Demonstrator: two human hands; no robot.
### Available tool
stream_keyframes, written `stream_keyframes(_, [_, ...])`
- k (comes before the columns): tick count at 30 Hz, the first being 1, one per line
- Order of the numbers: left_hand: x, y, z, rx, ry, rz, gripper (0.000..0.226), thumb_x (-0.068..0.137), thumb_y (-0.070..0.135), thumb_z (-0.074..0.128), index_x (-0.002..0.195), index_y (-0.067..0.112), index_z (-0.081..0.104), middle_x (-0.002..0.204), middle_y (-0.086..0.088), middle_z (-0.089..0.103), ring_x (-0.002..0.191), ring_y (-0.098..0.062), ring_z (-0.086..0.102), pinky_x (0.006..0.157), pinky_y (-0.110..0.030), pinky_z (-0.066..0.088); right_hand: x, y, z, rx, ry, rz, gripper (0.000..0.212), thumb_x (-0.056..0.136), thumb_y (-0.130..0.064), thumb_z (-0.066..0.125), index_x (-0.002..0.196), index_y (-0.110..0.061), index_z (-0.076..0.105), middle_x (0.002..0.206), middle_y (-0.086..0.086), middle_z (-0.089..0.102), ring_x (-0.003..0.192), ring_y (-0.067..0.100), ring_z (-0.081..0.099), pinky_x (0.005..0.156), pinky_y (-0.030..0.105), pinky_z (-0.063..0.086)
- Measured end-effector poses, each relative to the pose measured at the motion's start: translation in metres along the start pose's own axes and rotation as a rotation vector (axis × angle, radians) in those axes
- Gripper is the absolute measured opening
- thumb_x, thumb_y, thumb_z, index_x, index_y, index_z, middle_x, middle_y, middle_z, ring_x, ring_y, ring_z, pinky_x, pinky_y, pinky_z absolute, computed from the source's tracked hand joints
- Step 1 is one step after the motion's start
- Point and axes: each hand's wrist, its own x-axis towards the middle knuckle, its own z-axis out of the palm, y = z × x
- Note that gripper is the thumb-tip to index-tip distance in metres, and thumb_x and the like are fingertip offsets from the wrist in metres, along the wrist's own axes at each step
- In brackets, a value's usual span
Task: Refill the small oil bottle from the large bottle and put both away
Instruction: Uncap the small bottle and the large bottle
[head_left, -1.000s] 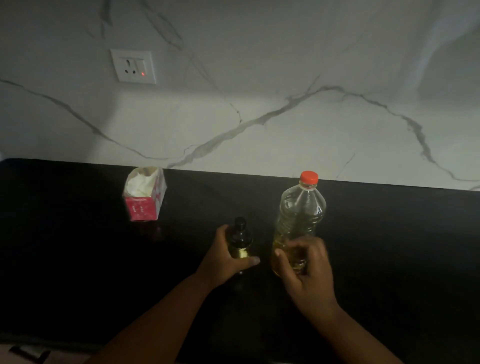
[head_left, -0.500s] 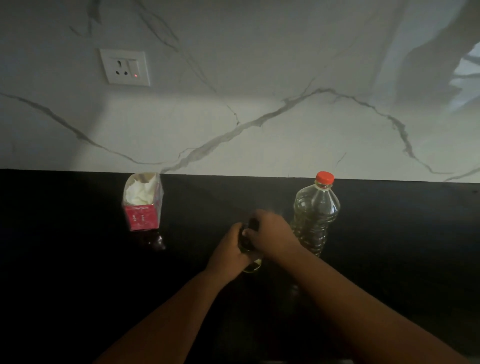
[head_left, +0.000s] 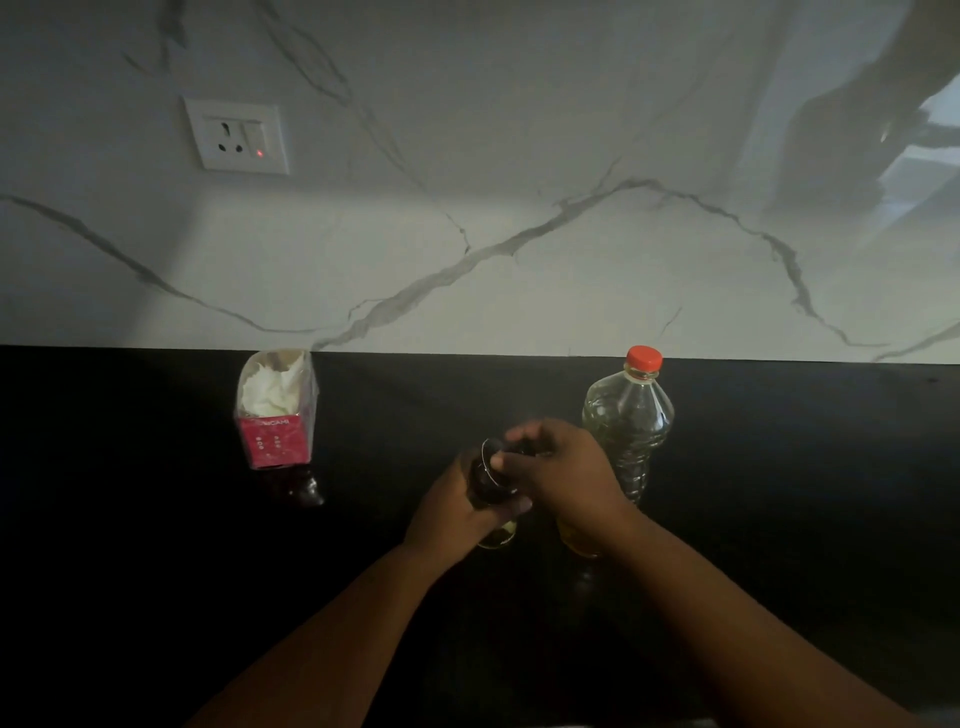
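Step in hand: I judge I'm opening the small oil bottle (head_left: 491, 486) — its cap is being worked at, nothing poured yet.
Left hand (head_left: 457, 512): fingers wrapped round the small bottle's body, holding it upright on the surface (head_left: 156, 571), just below centre of the view.
Right hand (head_left: 558, 470): curled over the small bottle's top, fingertips pinching the dark cap (head_left: 511, 452); whether the cap is already loose I cannot tell.
Large bottle (head_left: 626, 421): stands free at about 3 o'clock of the small one, just beside my right hand, orange cap (head_left: 644, 358) on, a little yellow oil low down.
Next move: I'd say lift the cap off, park it, then unscrew the orange cap — a steady tilt is needed for a narrow neck.
Materials: small bottle dark, glossy, rounded; large one clear, ribbed at the waist, looks like thin plastic; surface black and polished.
Elsewhere: red tissue box (head_left: 275, 410) at 10 o'clock, white tissue showing; marble-veined wall (head_left: 519, 234) with a socket (head_left: 236, 136).
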Motion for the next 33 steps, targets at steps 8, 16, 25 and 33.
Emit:
stream_keyframes(8, [-0.004, -0.007, 0.004, 0.038, 0.098, 0.019, 0.068, 0.050, 0.071, 0.080, 0.110, 0.056, 0.051, 0.116, 0.012, 0.067, 0.111, -0.006, 0.063, 0.099, -0.044, 0.053, -0.069, 0.024, -0.050, 1.230, -0.342, 0.514, 0.046, 0.077, 0.017, 0.060, 0.119, -0.001, 0.060, 0.103, 0.022, 0.063, 0.083, 0.028, 0.063, 0.074, 0.035, 0.057])
stream_keyframes(16, [-0.007, -0.012, 0.020, 0.099, 0.224, 0.057, 0.064, 0.053, 0.081, 0.071, 0.109, 0.072, 0.041, 0.112, 0.018, 0.065, 0.107, -0.001, 0.062, 0.092, -0.030, 0.050, -0.092, 0.096, -0.116, 1.196, -0.014, 0.523, 0.042, 0.076, 0.007, 0.052, 0.114, -0.002, 0.068, 0.101, 0.021, 0.069, 0.084, 0.028, 0.067, 0.079, 0.039, 0.058])
stream_keyframes(25, [-0.006, -0.013, 0.036, 0.116, 0.326, 0.032, 0.059, 0.073, 0.045, 0.082, 0.119, 0.045, 0.046, 0.109, 0.015, 0.065, 0.105, -0.009, 0.064, 0.085, -0.029, 0.050, -0.069, 0.163, -0.149, 0.525, 0.258, 0.358, 0.045, 0.081, 0.005, 0.067, 0.117, -0.018, 0.052, 0.102, 0.012, 0.070, 0.087, 0.023, 0.071, 0.070, 0.032, 0.055])
stream_keyframes(33, [-0.008, -0.010, 0.050, 0.116, 0.418, -0.004, 0.070, 0.065, 0.056, 0.077, 0.126, 0.037, 0.047, 0.115, 0.010, 0.065, 0.105, -0.011, 0.063, 0.084, -0.027, 0.047, -0.033, 0.200, -0.158, 0.093, 0.274, 0.134, 0.073, 0.075, -0.007, 0.079, 0.132, -0.030, 0.038, 0.103, -0.006, 0.065, 0.090, 0.005, 0.065, 0.072, 0.019, 0.052])
